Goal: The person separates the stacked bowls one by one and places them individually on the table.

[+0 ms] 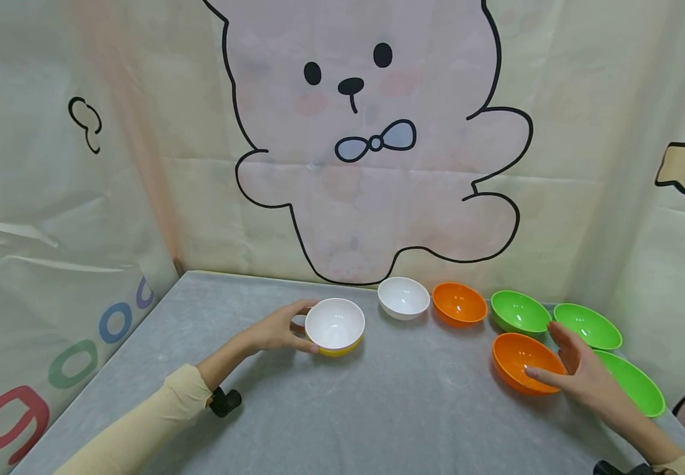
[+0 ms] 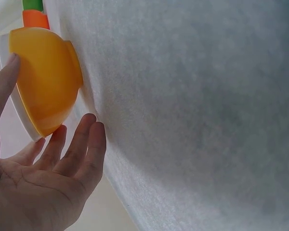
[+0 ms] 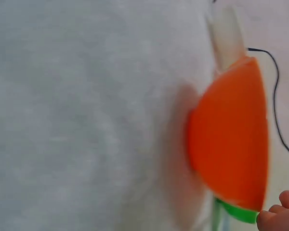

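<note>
My left hand (image 1: 283, 328) holds the left side of a white bowl (image 1: 335, 323) nested in a yellow bowl (image 1: 340, 351). In the left wrist view its thumb (image 2: 7, 77) lies on one side of the yellow bowl (image 2: 48, 82), the other fingers spread round the other side. The right hand (image 1: 583, 369) hovers over the right side of an orange bowl (image 1: 521, 363), thumb and fingers apart. Blurred in the right wrist view, that orange bowl (image 3: 231, 137) stands close to the fingertips (image 3: 269, 219); contact cannot be told.
Along the back stand another white bowl (image 1: 404, 298), a second orange bowl (image 1: 459, 303) and a green bowl (image 1: 521, 311). Two more green bowls, one behind (image 1: 588, 325) and one beside (image 1: 633, 382) the right hand, sit near the right edge of the grey-covered table (image 1: 402, 409).
</note>
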Action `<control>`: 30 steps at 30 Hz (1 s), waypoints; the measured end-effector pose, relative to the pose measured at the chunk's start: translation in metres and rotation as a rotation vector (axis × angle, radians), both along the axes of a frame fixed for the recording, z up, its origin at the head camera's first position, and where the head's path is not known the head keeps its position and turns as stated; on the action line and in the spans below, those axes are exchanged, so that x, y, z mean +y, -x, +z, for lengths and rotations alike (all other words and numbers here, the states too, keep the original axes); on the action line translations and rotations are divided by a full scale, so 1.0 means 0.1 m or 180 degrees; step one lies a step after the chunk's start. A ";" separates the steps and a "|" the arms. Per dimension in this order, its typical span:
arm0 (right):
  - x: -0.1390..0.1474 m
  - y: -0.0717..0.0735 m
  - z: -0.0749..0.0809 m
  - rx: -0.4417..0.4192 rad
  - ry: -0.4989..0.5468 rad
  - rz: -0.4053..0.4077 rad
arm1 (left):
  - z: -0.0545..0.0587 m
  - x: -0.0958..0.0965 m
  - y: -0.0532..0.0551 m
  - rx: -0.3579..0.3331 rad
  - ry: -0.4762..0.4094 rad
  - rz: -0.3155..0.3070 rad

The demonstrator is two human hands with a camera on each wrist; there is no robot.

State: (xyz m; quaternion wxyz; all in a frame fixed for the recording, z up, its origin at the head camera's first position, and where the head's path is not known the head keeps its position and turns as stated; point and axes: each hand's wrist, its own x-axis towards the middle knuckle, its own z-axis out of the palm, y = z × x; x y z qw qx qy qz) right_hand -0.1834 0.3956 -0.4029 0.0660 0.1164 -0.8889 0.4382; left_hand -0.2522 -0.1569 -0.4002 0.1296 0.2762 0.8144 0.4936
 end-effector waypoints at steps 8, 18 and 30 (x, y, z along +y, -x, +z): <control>-0.17 0.11 0.18 0.0297 0.0153 0.0122 | -0.03 -0.01 0.01 0.0092 -0.0069 -0.0082; -0.63 0.34 0.14 0.0393 0.0645 0.0612 | -0.05 -0.01 0.03 0.0001 -0.0077 -0.0046; -1.18 0.64 0.10 0.0293 0.1012 0.1067 | -0.05 0.00 0.03 0.0064 -0.0094 -0.0030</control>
